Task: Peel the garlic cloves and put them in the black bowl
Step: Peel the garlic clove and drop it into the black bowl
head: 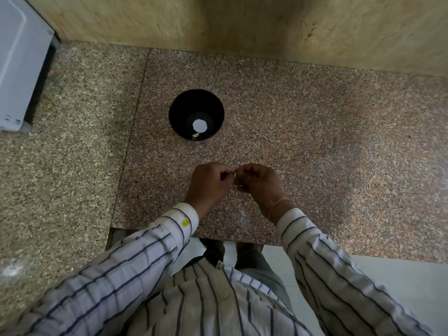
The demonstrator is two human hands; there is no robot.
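Observation:
A black bowl stands on the granite counter, with one pale peeled garlic clove lying at its bottom near a bright white reflection. Just in front of the bowl, my left hand and my right hand meet fingertip to fingertip above the counter. Between them they pinch a small pale garlic clove, mostly hidden by the curled fingers. A thin sliver of skin shows below the fingertips.
A white appliance stands at the far left against the wall. A beige stone wall runs along the back. The reddish granite slab ends at the counter's front edge near my body.

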